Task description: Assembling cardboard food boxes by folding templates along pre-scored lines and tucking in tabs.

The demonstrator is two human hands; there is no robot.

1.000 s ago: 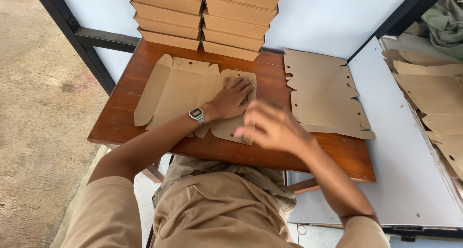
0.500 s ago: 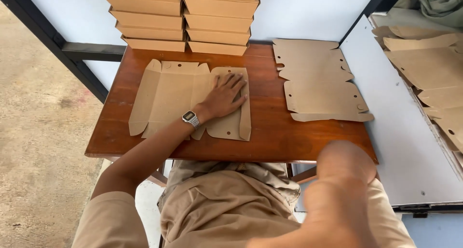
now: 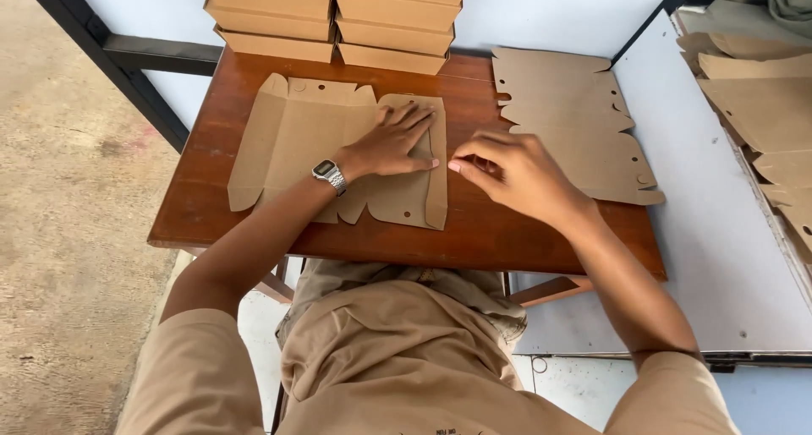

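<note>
Reddish-brown wood makes up the surface (image 3: pixel 524 232) we work at, set against a pale wall with a dark metal frame, bare concrete floor off to its left. On the left half of the surface lies our flat cardboard box blank (image 3: pixel 313 139), unfolded, its right-hand panel folded over toward the middle and its right edge standing up as a narrow flap. Our left hand (image 3: pixel 393 139) lies palm-down on that folded panel, fingers spread and pressing it flat, a metal wristwatch (image 3: pixel 329 175) on the wrist. Our right hand (image 3: pixel 512 173) hovers just beside the blank's right edge, near the middle of the surface, fingers curled and thumb and forefinger drawn close together at the tip; whether they pinch the flap's edge or only touch it we cannot tell. Toward the right rear corner sits a stack of flat blanks (image 3: pixel 575 122), partly overhanging the surface onto a white board (image 3: pixel 702 257). Along the back edge stand two stacks of folded boxes (image 3: pixel 338 16). More loose cardboard pieces (image 3: pixel 761 105) lie at far right.
</note>
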